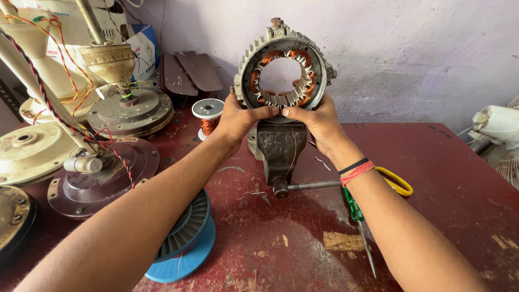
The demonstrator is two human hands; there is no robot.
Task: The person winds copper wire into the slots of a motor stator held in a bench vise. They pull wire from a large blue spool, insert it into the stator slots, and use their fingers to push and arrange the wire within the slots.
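Head view: a round motor stator, grey cast-metal ring with finned outer rim, copper windings packed around the inner opening, hole clear through the middle. Standing upright on edge atop a dark bench vise, near the far middle of a worn red surface, just before a pale lilac wall.

Left hand clasped on the stator's lower left rim, thumb laid across the front bottom edge, fingers wrapped behind. Right hand gripping the lower right rim likewise, thumb tip almost meeting the left thumb at bottom centre. Stator above both hands, held between them; a thin copper wire trailing down over the vise front.

Just left of the left hand, a small spool of copper wire. Under the left forearm, a blue spool. Under the right forearm, a green-handled screwdriver and yellow-handled scissors. At far left, several ceiling fan motor housings.
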